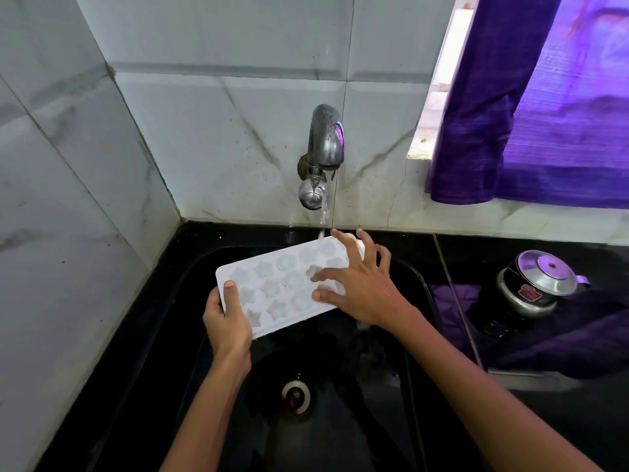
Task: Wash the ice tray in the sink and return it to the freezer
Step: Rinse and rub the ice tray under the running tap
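White ice tray, wet, pinched at one corner by left hand; right hand fingers spread, scrubbing, could tip it into the sink

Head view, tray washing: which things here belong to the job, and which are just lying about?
In the job:
ice tray
left hand gripping its near end
right hand, fingers spread on it
tap, running
sink

Lying about:
pressure cooker on the counter
purple curtain
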{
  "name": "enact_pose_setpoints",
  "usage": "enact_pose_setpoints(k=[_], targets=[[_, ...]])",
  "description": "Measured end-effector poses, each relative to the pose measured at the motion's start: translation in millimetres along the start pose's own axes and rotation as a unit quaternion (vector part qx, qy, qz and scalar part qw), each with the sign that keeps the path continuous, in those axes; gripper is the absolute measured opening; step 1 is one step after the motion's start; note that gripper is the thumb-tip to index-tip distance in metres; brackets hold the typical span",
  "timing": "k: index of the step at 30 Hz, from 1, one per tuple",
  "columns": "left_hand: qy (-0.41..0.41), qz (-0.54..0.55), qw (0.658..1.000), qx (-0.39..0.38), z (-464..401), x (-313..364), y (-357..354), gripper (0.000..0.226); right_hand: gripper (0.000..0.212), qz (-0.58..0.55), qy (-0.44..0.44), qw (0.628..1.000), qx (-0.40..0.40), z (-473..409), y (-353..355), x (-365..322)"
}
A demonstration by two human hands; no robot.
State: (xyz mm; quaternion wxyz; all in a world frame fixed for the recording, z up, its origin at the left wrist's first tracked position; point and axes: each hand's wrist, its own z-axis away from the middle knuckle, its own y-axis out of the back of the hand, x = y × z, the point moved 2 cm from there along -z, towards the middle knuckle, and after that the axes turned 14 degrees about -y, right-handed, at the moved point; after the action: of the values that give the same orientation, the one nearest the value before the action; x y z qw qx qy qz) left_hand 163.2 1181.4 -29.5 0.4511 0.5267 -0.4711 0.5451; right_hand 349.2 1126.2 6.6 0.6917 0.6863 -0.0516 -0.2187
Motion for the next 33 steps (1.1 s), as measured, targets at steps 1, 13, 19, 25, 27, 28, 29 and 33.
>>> enact_pose_setpoints(k=[1,13,19,25,27,28,29,33], targets=[[-0.003,0.001,1.000,0.003,-0.3,1.0,-1.0,0.030,0.035,0.010,0.003,1.000,-0.007,0.3,-1.4,-0.4],[0.011,0.007,1.000,0.000,0.2,-2.9,-6.1,0.028,0.022,0.070,-0.006,0.996,0.058,-9.7,2.0,-9.1],[0.018,0.008,1.000,-0.002,4.0,-3.1,-5.5,0.026,0.015,0.063,0.037,0.993,0.097,-11.2,-3.7,-7.9],[0.022,0.011,1.000,-0.004,7.2,-1.0,-7.4,0.021,0.028,0.099,-0.005,0.993,0.069,-11.8,9.1,-7.6],[0.020,0.015,1.000,-0.001,7.0,0.8,-7.7,0.022,0.024,0.120,0.001,0.991,0.055,-11.8,3.3,-8.3],[0.018,0.015,1.000,-0.001,6.4,1.8,-7.8,0.022,0.021,0.126,0.003,0.990,0.070,-11.7,0.7,-9.3],[0.016,0.014,1.000,0.001,5.8,2.3,-7.8,0.021,0.018,0.122,0.004,0.988,0.090,-12.0,-0.7,-10.2],[0.008,0.013,1.000,0.014,5.4,2.9,-7.8,0.018,0.012,0.051,-0.002,0.993,0.108,-10.5,4.2,-10.7]])
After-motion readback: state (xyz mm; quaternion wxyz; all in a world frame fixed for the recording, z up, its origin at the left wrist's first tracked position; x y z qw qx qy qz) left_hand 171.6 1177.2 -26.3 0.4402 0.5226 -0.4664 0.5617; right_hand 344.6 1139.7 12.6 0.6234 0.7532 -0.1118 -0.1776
